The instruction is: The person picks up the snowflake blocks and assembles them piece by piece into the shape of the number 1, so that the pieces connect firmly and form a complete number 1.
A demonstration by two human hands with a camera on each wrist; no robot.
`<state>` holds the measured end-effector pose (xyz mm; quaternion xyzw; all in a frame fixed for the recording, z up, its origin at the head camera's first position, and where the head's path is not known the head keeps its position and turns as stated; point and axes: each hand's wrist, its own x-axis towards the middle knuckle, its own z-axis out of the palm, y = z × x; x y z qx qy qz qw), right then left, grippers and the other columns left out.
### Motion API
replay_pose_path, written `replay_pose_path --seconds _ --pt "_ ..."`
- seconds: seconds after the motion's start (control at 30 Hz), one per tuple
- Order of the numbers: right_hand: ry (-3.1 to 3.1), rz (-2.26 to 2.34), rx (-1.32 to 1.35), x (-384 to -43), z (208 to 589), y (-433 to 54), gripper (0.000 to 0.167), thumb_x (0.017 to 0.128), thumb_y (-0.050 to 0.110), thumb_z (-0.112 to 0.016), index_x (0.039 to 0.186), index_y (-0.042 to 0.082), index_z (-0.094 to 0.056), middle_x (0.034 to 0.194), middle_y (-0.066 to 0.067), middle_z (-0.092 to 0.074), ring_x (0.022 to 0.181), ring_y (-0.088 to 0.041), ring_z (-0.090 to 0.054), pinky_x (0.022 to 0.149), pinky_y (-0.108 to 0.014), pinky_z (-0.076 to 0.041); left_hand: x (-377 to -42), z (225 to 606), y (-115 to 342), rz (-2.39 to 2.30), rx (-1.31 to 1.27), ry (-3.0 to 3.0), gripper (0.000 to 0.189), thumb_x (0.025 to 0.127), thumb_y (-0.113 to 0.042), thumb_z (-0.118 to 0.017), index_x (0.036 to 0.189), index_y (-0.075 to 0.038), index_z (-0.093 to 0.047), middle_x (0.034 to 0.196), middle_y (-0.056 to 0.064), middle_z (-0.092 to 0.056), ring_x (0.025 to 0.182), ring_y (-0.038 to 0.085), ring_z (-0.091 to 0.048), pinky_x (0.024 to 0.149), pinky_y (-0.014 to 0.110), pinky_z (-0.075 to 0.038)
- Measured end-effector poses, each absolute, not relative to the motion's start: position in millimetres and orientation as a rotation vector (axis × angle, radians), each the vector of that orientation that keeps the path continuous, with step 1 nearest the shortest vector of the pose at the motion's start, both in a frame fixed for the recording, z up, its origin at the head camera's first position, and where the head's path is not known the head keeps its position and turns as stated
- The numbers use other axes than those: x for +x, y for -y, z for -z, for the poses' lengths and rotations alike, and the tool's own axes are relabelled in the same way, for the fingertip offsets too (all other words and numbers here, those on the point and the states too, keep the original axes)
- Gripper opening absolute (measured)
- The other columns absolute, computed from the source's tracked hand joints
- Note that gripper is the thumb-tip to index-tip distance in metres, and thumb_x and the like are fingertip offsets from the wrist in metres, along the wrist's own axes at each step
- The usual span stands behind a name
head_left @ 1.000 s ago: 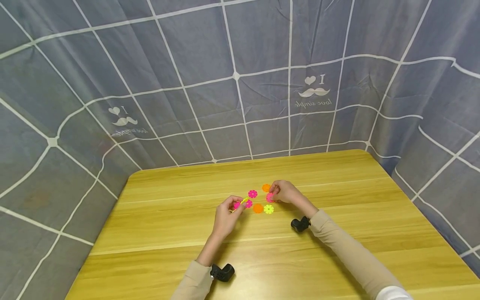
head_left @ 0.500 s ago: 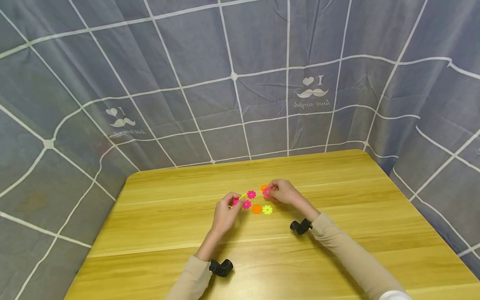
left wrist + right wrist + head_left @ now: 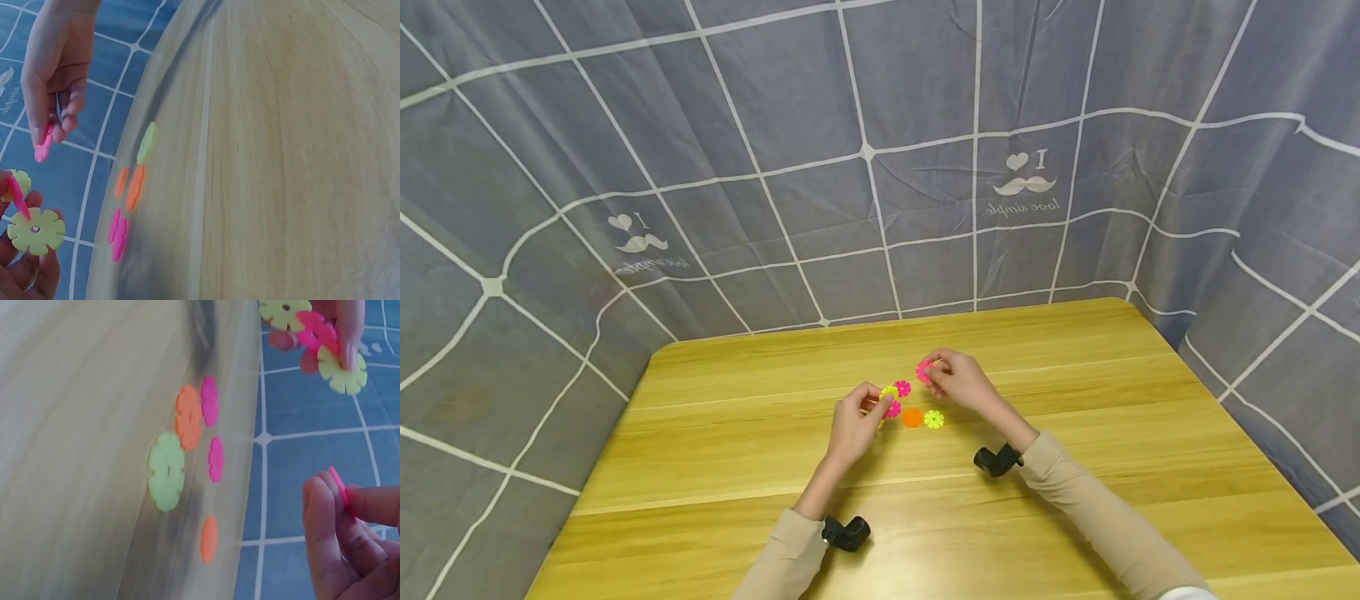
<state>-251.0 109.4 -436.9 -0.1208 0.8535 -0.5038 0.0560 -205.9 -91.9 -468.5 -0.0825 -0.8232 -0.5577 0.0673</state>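
Note:
My left hand (image 3: 852,427) holds a joined piece of notched plastic discs above the table. In the right wrist view this piece shows a yellow disc (image 3: 285,314), a pink disc (image 3: 315,330) in the middle and another yellow disc (image 3: 342,374) under the thumb. My right hand (image 3: 964,382) pinches a single pink notched disc (image 3: 923,372) between thumb and fingers, raised off the table and apart from the joined piece. In the left wrist view the single disc (image 3: 43,147) hangs from the right fingertips, while the left hand (image 3: 31,278) supports the joined discs from below.
Loose discs lie on the wooden table (image 3: 925,517): two pink ones (image 3: 210,401), an orange one (image 3: 189,417) and a yellow one (image 3: 166,470). Another orange disc (image 3: 209,540) is mostly hidden by the right hand in the head view. A grey checked curtain (image 3: 790,208) encloses the table.
My right hand has lifted the pink disc from the table, carrying it up and slightly left in the head view. The left hand keeps hold of the joined discs, which have turned a little.

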Motion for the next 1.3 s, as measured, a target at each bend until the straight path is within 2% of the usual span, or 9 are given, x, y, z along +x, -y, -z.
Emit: replay_pose_path --seconds 0.17,0.27,0.43,0.67,0.8,0.97,1.07,1.3 --pt "-2.568 1.615 -0.365 -248 432 -103 0.027 0.095 0.007 -0.056 0.121 -0.001 -0.055 0.084 -0.027 -0.067 0.069 -0.034 -0.065 0.067 -0.044 -0.057 -207 466 91 1.743 -0.254 2.442 0.020 0.092 -0.023 -0.065 0.093 -0.003 -0.065 0.085 0.021 -0.069 0.071 0.025 -0.064 0.051 0.018 -0.047" --pt "-2.557 1.645 -0.382 -245 430 -99 0.027 0.095 0.008 -0.057 0.120 -0.001 -0.055 0.086 -0.028 -0.068 0.075 -0.041 -0.066 0.069 -0.046 -0.057 -206 465 90 1.760 -0.256 2.436 0.021 0.093 -0.023 -0.064 0.096 -0.003 -0.064 0.087 0.022 -0.069 0.074 0.028 -0.065 0.055 0.018 -0.048" --pt "-2.568 1.658 -0.400 -240 426 -94 0.026 0.094 0.012 -0.060 0.117 -0.001 -0.057 0.084 -0.027 -0.069 0.077 -0.043 -0.066 0.067 -0.042 -0.058 -205 464 88 1.773 -0.259 2.443 0.019 0.095 -0.022 -0.061 0.098 -0.004 -0.064 0.089 0.023 -0.069 0.076 0.031 -0.065 0.060 0.020 -0.049" --pt "-2.566 1.673 -0.416 -237 423 -91 0.025 0.094 0.014 -0.061 0.115 0.001 -0.060 0.078 -0.023 -0.069 0.075 -0.042 -0.064 0.067 -0.049 -0.057 -205 463 87 1.774 -0.254 2.454 0.017 0.095 -0.021 -0.060 0.096 -0.005 -0.064 0.089 0.022 -0.071 0.076 0.032 -0.066 0.054 0.019 -0.048" --pt "-2.576 1.660 -0.439 -236 422 -90 0.024 0.094 0.013 -0.061 0.115 0.001 -0.060 0.076 -0.021 -0.068 0.071 -0.037 -0.065 0.067 -0.048 -0.056 -205 463 87 1.781 -0.270 2.448 0.017 0.095 -0.020 -0.061 0.094 -0.003 -0.064 0.087 0.023 -0.071 0.074 0.037 -0.066 0.049 0.019 -0.046" --pt "-2.600 1.631 -0.460 -236 422 -88 0.023 0.094 0.013 -0.061 0.113 0.001 -0.062 0.076 -0.024 -0.067 0.060 -0.017 -0.061 0.064 -0.047 -0.056 -205 463 87 1.766 -0.267 2.459 0.017 0.095 -0.021 -0.061 0.092 -0.004 -0.063 0.085 0.022 -0.072 0.074 0.039 -0.067 0.048 0.018 -0.045" --pt "-2.619 1.614 -0.448 -236 422 -86 0.021 0.093 0.013 -0.061 0.111 0.003 -0.064 0.075 -0.023 -0.067 0.056 -0.011 -0.059 0.062 -0.047 -0.055 -205 464 87 1.750 -0.253 2.474 0.017 0.095 -0.022 -0.061 0.092 -0.005 -0.063 0.086 0.021 -0.072 0.075 0.038 -0.067 0.050 0.018 -0.045" --pt "-2.625 1.603 -0.453 -236 422 -84 0.020 0.092 0.012 -0.062 0.110 0.002 -0.067 0.068 -0.016 -0.068 0.066 -0.039 -0.065 0.061 -0.049 -0.055 -206 464 88 1.703 -0.243 2.495 0.016 0.094 -0.022 -0.062 0.093 -0.006 -0.064 0.086 0.019 -0.073 0.075 0.036 -0.068 0.053 0.019 -0.046"
